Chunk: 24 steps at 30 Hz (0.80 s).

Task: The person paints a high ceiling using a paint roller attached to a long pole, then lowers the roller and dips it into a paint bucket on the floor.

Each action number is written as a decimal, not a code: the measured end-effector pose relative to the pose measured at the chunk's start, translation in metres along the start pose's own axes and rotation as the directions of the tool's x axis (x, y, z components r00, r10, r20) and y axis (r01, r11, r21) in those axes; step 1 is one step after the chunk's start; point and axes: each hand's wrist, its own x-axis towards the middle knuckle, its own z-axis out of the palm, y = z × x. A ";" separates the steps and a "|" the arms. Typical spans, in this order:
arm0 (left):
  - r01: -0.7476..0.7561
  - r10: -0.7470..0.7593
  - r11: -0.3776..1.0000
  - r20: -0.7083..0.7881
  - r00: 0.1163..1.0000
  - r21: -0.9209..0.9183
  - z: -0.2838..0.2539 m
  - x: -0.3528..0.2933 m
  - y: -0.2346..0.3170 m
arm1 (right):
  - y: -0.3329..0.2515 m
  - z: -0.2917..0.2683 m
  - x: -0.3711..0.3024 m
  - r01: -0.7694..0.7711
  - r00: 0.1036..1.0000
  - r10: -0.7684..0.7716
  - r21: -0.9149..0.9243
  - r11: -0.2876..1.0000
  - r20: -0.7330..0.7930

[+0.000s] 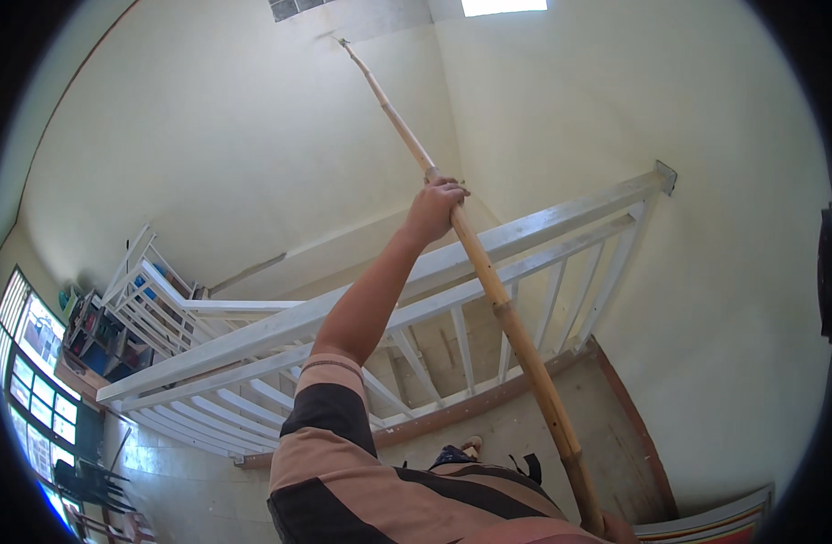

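Observation:
A long bamboo pole [498, 295] runs slantwise from the lower right up to the far wall. My left hand [437, 207] is closed around its upper middle, arm stretched out over the white railing [561, 222]. Low at the picture's edge, my right hand [618, 529] is partly in view, wrapped round the pole's near end. Something small is fixed at the far tip [342, 41], close to the wall; it is too small to name.
A white-barred railing crosses in front of me, with a stairwell beyond it. Cream walls [606, 100] meet in a corner. Shelves with assorted things [99, 340] and barred windows [40, 390] stand at the left. A striped item [706, 526] lies at the lower right.

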 end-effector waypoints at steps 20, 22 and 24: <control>-0.025 0.024 0.997 0.011 1.000 0.078 -0.012 0.048 -0.083 | -0.082 0.028 0.060 0.060 0.998 -0.064 -0.129 0.990 -0.023; -0.021 0.016 0.994 0.050 0.999 0.106 -0.012 0.050 -0.088 | -0.093 0.031 0.062 0.067 0.996 -0.075 -0.164 0.984 -0.040; -0.023 0.019 0.994 0.041 0.999 0.105 -0.011 0.053 -0.092 | -0.104 0.035 0.065 0.071 0.995 -0.084 -0.202 0.977 -0.059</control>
